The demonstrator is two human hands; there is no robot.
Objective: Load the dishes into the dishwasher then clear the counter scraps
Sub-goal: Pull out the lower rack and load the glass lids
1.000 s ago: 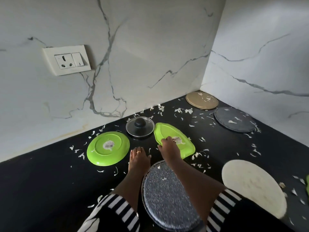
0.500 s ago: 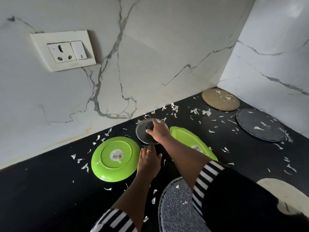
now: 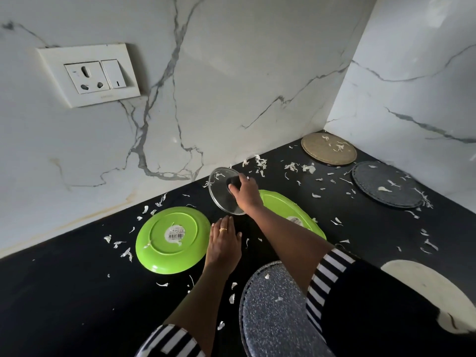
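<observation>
Clearly the job was at an early stage. No dishwasher showed anywhere in the head view, and nearly every dish lay out on the black counter (image 3: 64, 292): an upturned green plate (image 3: 172, 239) with a label on its base, a second green plate (image 3: 288, 212) partly hidden under the right forearm, a tan plate (image 3: 328, 148) in the far corner, a dark grey plate (image 3: 387, 184) beside it, a white plate (image 3: 427, 292) at the right edge and a speckled grey plate (image 3: 273, 310) close to the body. Pale scraps (image 3: 260, 162) were strewn across the counter and on several of the plates, so by my reading the clearing had not yet begun.

The one dish in hand was the glass lid (image 3: 221, 194). The right hand (image 3: 246, 194) had its fingers curled round the black knob (image 3: 233, 182) and held the lid tilted, its far rim raised toward the marble wall. Whether the near rim touched the counter could not be told.

The left hand (image 3: 225, 243) rested flat on the counter with its fingers straight and together, a ring on one of them, holding nothing. It lay just beside the upturned green plate's right rim and just short of the lid's near edge, between the two. The lid thus sat beyond the left hand, to the left of the second green plate.
</observation>
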